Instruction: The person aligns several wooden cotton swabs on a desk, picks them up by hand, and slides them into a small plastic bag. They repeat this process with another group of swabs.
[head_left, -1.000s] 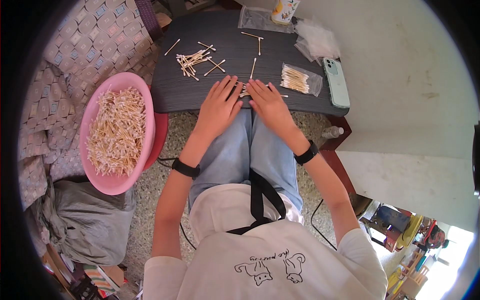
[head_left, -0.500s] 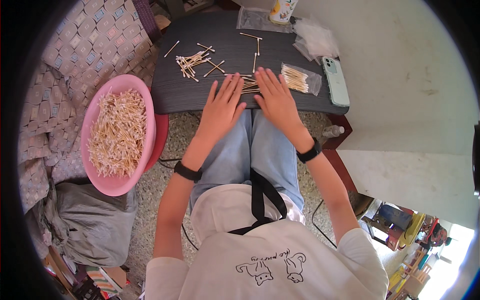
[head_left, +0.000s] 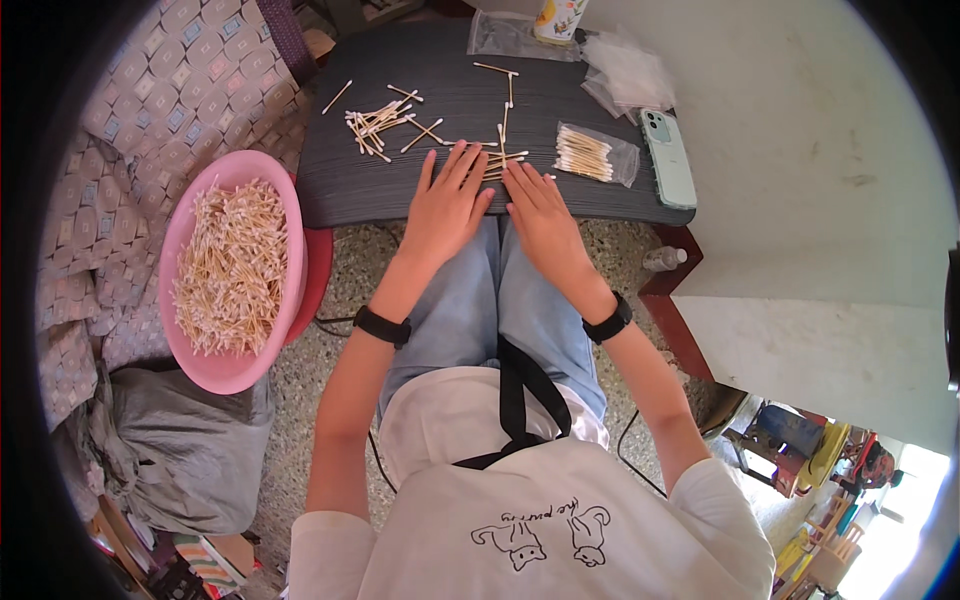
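My left hand (head_left: 448, 205) lies palm down at the near part of the dark table (head_left: 350, 205), fingers stretched out over some cotton swabs. Opposite it, my right hand (head_left: 545, 222) is flat too, its fingertips at the ends of the same small group of swabs (head_left: 505, 160). Part of that group is hidden under the fingers. Farther left lies a loose heap of cotton swabs (head_left: 375, 122), with a few crossed ones beside it. Single swabs (head_left: 505, 120) form a line beyond my hands. Right of them sits a clear bag packed with swabs (head_left: 584, 153).
A pink basin (head_left: 172, 300) full of cotton swabs stands left of the table. At the table's right edge lies a pale green phone (head_left: 668, 160), near empty clear bags (head_left: 625, 70) and a patterned cup (head_left: 557, 20). A wall (head_left: 800, 200) rises on the right.
My right hand has drawn back toward me a little, and its fingers have shifted down. More of the swabs between my hands now show. My left hand has hardly moved.
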